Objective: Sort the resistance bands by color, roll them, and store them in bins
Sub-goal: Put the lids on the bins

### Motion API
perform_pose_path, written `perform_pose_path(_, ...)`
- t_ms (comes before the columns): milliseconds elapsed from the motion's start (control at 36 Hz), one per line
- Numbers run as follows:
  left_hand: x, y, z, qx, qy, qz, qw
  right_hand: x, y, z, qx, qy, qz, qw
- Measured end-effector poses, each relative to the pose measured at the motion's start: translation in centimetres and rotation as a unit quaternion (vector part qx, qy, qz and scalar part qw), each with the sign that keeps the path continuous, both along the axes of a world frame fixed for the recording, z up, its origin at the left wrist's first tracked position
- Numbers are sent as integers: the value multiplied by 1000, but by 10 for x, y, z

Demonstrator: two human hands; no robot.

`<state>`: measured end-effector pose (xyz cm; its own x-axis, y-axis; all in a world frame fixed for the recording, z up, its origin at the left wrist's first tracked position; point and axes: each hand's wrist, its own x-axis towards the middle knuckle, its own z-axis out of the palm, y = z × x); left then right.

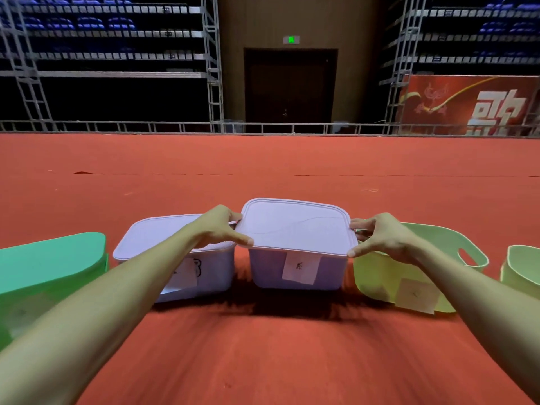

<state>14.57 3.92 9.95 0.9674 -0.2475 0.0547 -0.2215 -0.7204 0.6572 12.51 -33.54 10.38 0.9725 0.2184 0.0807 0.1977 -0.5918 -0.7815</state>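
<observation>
A lilac bin [271,273] with a paper label stands on the red carpet straight ahead, its lilac lid [295,226] lying on top. My left hand [219,229] pinches the lid's left edge and my right hand [382,236] pinches its right edge. A second lidded lilac bin [146,238] with a label sits just to the left, partly behind my left forearm. No resistance bands are visible; the closed bins hide their contents.
A green lidded bin [49,261] stands at far left. A pale green open bin [377,279] with handle holes sits right of the lilac one, and another pale green bin [523,267] at the right edge. Red carpet [263,346] stretches all around; railings and bleachers stand far behind.
</observation>
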Motion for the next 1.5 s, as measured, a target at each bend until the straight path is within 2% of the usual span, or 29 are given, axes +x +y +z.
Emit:
perform_pose_path(278,53,-7,-23,44,3,7,999,46,-6,-7,-29,15,-3,999)
perform_pose_path(472,54,-15,-19,62,13,-1,998,56,-9,-13,-33,23,0,999)
perform_pose_path(583,53,-21,-16,102,5,13,995,62,-11,-14,-43,22,3,999)
perform_pose_path(833,55,-17,-7,146,33,-36,988,66,-13,-11,-103,28,7,994)
perform_pose_path(1000,51,-21,4,245,13,-37,969,63,-10,-3,-132,24,15,991)
perform_pose_path(1111,51,-23,9,293,19,-38,955,59,-5,6,-194,25,17,981)
perform_pose_path(1306,59,-14,1,271,2,-48,961,59,-1,12,-242,37,8,970)
perform_pose_path(1500,59,-12,2,274,13,-28,961,65,-10,8,-262,14,43,964)
